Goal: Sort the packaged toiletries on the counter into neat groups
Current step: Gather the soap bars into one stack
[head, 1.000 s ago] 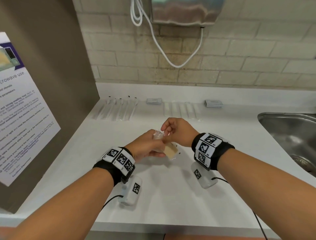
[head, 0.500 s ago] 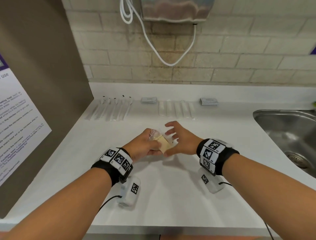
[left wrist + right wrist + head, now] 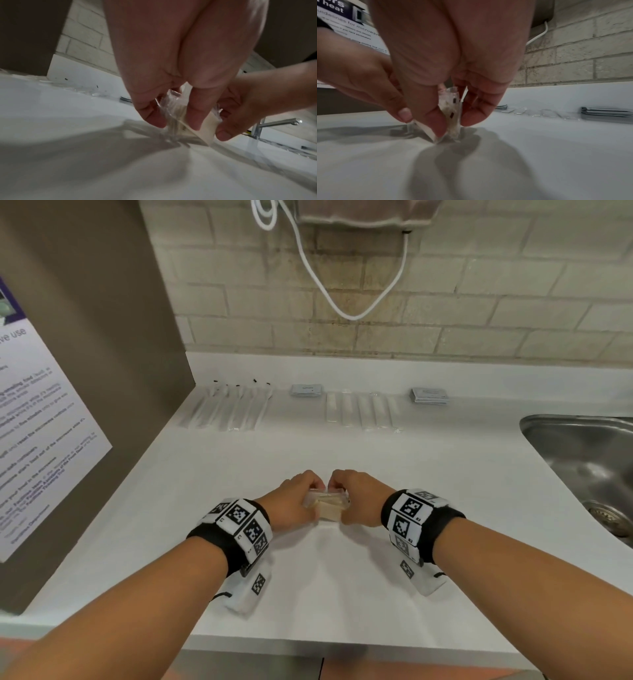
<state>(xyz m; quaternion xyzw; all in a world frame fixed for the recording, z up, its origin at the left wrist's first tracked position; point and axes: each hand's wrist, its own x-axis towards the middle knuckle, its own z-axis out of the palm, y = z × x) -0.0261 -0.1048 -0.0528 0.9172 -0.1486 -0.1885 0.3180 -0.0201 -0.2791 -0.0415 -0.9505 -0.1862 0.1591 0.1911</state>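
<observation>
Counted from sink: nearest it, one stack grey sachets, number within untellable. Next, five white flat packets in row. Then second grey sachet stack. Farthest from sink, about six long clear-wrapped sticks. One bundle clear packets between my two hands.

clear-wrapped beige packets, stacked, on edge

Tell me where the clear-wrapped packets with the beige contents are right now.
In the head view the clear-wrapped packets stand on edge on the counter near its front, pinched between the left hand and right hand.
</observation>
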